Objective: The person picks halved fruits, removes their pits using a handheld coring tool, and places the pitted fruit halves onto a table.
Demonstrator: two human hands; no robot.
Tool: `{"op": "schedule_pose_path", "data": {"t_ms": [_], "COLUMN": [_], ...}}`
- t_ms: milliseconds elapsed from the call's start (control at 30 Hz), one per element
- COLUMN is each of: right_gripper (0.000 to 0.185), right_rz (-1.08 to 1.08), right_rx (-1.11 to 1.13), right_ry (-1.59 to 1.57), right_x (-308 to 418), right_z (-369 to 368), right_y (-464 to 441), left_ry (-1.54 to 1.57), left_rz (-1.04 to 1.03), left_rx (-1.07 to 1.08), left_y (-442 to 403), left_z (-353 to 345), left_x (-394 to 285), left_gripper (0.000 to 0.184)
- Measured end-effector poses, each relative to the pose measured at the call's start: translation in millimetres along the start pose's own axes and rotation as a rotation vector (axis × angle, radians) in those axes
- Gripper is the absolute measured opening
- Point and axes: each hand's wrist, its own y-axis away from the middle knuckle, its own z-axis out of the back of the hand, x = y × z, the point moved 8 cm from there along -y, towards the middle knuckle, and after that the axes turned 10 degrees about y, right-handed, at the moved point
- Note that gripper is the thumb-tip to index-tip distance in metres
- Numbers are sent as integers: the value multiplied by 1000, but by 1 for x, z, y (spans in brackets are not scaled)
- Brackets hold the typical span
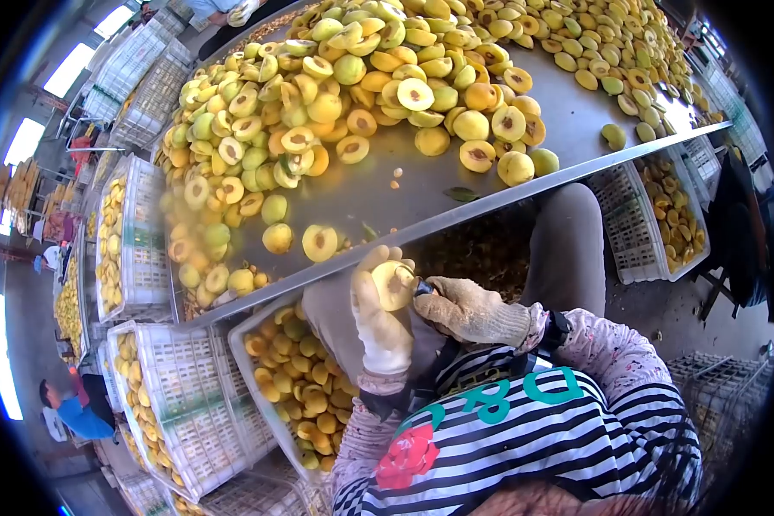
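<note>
While curled left fingers (365, 273) hold a fruit (393, 287), right fingers (456, 297) clasp a dark tool (423, 288) beside it

Just below frame centre, the gloved left hand (380, 310) points up, fingers curled; the gloved right hand (480, 311), just beside it, points left, fingers bent.

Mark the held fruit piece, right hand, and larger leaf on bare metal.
Fruit piece (393, 285): head view, its pale face.
Right hand (471, 310): head view, back of glove.
Leaf (462, 194): head view, its middle.
</note>
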Motion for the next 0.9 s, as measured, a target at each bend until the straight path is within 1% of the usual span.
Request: {"op": "schedule_pose_path", "data": {"t_ms": [33,133,233,333,433,533,633,733,767,833,900], "right_gripper": [47,46,48,48,48,47,47,45,42,41,38], "right_rz": [13,-18,28,114,146,215,155,410,388,166,246], "right_rx": [-8,-47,-45,-147,-69,78,58,-62,-21,366,329], "right_ry": [-50,-14,-8,-13,-9,-222,-171,-153,-227,-358,-394], "right_x": [5,8,16,11,12,9,9,20,18,-1,4], "right_z": [-2,-3,-1,2,0,-11,-7,0,-2,-18,-17], "right_y": [2,-1,-4,-10,-11,-18,-18,-24,-23,-31,-31], "left_ry": [-84,113,175,150,77,98,-89,-119,-40,117,20], "left_rz": [-32,60,50,31,-21,-16,-128,-275,-259,-224,-294], "left_rx": [-21,-80,-117,-169,-120,18,64,15,45,106,129], "left_y": [1,-6,-11,-13,-14,-22,-18,-12,-12,-14,-15], "left_z": [-3,0,-4,-8,-8,-12,-20,-32,-34,-37,-43], "left_x": [-3,3,1,1,-1,-2,-13,-22,-24,-27,-32], "left_gripper": [45,43,40,38,38,38,40,42,38,33,37]}}
